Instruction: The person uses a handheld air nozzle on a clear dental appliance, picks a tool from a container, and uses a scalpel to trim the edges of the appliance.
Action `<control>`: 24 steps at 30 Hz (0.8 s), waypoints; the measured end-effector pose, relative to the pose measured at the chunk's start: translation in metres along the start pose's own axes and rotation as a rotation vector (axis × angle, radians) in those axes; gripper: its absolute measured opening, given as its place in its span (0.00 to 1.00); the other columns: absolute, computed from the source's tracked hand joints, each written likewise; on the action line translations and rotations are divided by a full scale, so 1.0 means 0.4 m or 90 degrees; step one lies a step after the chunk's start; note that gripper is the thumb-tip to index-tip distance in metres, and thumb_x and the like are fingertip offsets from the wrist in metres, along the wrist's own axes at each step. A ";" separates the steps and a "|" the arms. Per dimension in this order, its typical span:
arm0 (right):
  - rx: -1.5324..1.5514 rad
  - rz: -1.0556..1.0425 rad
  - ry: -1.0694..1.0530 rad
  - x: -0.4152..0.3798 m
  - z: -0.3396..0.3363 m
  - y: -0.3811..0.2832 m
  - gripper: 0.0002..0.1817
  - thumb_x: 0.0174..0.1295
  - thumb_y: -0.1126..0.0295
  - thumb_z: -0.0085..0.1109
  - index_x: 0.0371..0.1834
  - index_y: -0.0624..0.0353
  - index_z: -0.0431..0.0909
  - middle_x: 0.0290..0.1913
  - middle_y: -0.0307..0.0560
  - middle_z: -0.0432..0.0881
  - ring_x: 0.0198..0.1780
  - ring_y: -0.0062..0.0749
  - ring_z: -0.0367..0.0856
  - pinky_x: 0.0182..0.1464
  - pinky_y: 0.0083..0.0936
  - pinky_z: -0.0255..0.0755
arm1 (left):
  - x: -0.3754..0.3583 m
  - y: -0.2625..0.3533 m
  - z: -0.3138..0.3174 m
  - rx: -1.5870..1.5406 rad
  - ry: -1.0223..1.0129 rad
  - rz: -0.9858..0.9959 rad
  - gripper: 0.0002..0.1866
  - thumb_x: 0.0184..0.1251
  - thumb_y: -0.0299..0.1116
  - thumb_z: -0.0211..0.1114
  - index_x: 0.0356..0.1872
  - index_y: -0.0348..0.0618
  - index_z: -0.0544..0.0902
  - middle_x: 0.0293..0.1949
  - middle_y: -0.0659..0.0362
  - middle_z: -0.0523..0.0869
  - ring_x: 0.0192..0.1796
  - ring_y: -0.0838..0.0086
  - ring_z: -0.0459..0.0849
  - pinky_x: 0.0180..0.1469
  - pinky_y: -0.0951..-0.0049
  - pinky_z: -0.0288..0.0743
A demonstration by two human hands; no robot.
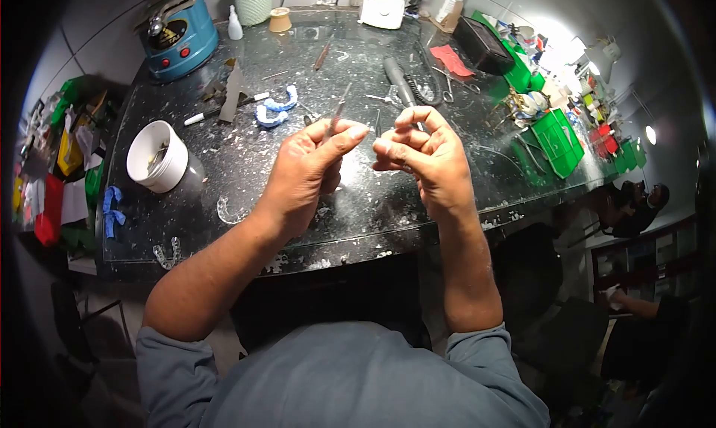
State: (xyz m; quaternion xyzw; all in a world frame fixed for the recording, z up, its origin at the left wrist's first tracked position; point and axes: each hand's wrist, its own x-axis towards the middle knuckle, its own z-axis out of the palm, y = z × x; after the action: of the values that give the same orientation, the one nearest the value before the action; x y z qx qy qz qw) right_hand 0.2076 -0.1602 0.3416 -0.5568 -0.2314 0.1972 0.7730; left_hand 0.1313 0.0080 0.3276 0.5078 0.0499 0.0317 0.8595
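Note:
My left hand is closed around a slim pointed metal tool that sticks up past the thumb. Close to its right, my right hand is pinched, with a thin dark bit-like piece standing at its fingertips; its exact kind is too small to tell. Behind the right hand lies a dark rotary handpiece with a coiled cord. Blue-and-white horseshoe-shaped dental pieces rest left of the tool. A clear dental retainer lies beside my left forearm.
On the speckled black table stand a white tub and a blue machine. A white marker, red sandpaper, scissors and a green basket lie around. Another person's arm shows at right.

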 end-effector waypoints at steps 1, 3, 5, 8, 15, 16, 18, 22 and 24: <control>-0.008 -0.002 -0.009 0.001 0.009 0.007 0.16 0.57 0.82 0.65 0.45 0.64 0.69 0.36 0.50 0.83 0.37 0.30 0.86 0.42 0.27 0.83 | -0.001 0.001 -0.001 0.008 -0.015 0.008 0.07 0.66 0.37 0.67 0.38 0.46 0.81 0.17 0.77 0.67 0.15 0.93 0.56 0.17 0.85 0.45; -0.005 0.004 -0.027 0.004 0.017 0.022 0.15 0.57 0.81 0.66 0.44 0.64 0.70 0.36 0.49 0.83 0.38 0.29 0.85 0.42 0.27 0.83 | 0.000 -0.005 -0.005 0.005 -0.004 0.008 0.06 0.66 0.36 0.66 0.37 0.46 0.83 0.17 0.77 0.70 0.15 0.94 0.57 0.17 0.86 0.45; -0.004 0.007 -0.042 0.006 0.023 0.024 0.15 0.57 0.81 0.66 0.44 0.64 0.71 0.37 0.49 0.84 0.38 0.28 0.85 0.43 0.26 0.83 | 0.002 -0.007 -0.008 0.029 -0.007 0.005 0.05 0.67 0.35 0.66 0.36 0.47 0.84 0.17 0.76 0.72 0.15 0.94 0.56 0.17 0.86 0.44; -0.062 0.059 -0.070 0.005 0.025 0.001 0.14 0.59 0.77 0.66 0.47 0.65 0.76 0.39 0.44 0.84 0.41 0.22 0.83 0.47 0.20 0.78 | -0.004 0.003 -0.007 0.019 -0.024 0.026 0.06 0.67 0.34 0.66 0.36 0.43 0.84 0.22 0.71 0.78 0.20 0.92 0.66 0.23 0.87 0.54; -0.120 -0.029 -0.001 0.022 0.013 0.020 0.10 0.61 0.72 0.65 0.41 0.67 0.83 0.37 0.43 0.85 0.40 0.20 0.81 0.47 0.18 0.74 | -0.009 0.002 0.001 0.069 -0.024 0.080 0.08 0.68 0.32 0.64 0.39 0.37 0.83 0.31 0.65 0.85 0.33 0.87 0.78 0.37 0.86 0.68; -0.114 -0.022 -0.003 0.022 0.014 0.019 0.09 0.61 0.72 0.65 0.41 0.67 0.83 0.37 0.42 0.85 0.40 0.20 0.81 0.47 0.18 0.74 | -0.009 0.001 0.002 0.068 -0.024 0.081 0.08 0.68 0.32 0.64 0.39 0.37 0.83 0.31 0.65 0.85 0.33 0.87 0.78 0.37 0.86 0.68; -0.107 -0.017 -0.006 0.028 0.012 0.019 0.08 0.61 0.73 0.64 0.41 0.67 0.83 0.37 0.42 0.85 0.40 0.20 0.81 0.47 0.17 0.73 | -0.010 0.002 0.003 0.077 -0.029 0.074 0.08 0.68 0.32 0.65 0.41 0.39 0.82 0.27 0.70 0.80 0.25 0.91 0.70 0.28 0.87 0.60; 0.028 -0.108 0.051 0.060 0.012 0.004 0.07 0.62 0.74 0.62 0.41 0.64 0.84 0.39 0.42 0.86 0.41 0.19 0.81 0.49 0.18 0.73 | -0.012 0.006 0.009 0.044 -0.057 -0.017 0.16 0.74 0.40 0.55 0.50 0.40 0.81 0.16 0.76 0.60 0.15 0.90 0.53 0.18 0.84 0.46; 0.098 -0.124 0.070 0.079 0.013 0.005 0.07 0.62 0.73 0.62 0.41 0.62 0.84 0.39 0.40 0.86 0.39 0.17 0.81 0.48 0.17 0.72 | -0.014 0.007 0.012 0.034 -0.073 -0.020 0.17 0.75 0.41 0.52 0.52 0.39 0.80 0.16 0.75 0.59 0.16 0.90 0.53 0.18 0.84 0.46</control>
State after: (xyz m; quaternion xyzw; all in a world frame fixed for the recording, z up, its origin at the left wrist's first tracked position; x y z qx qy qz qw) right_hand 0.2304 -0.1378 0.3457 -0.4810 -0.2259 0.1078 0.8402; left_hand 0.1265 0.0046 0.3329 0.5304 0.0097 -0.0125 0.8476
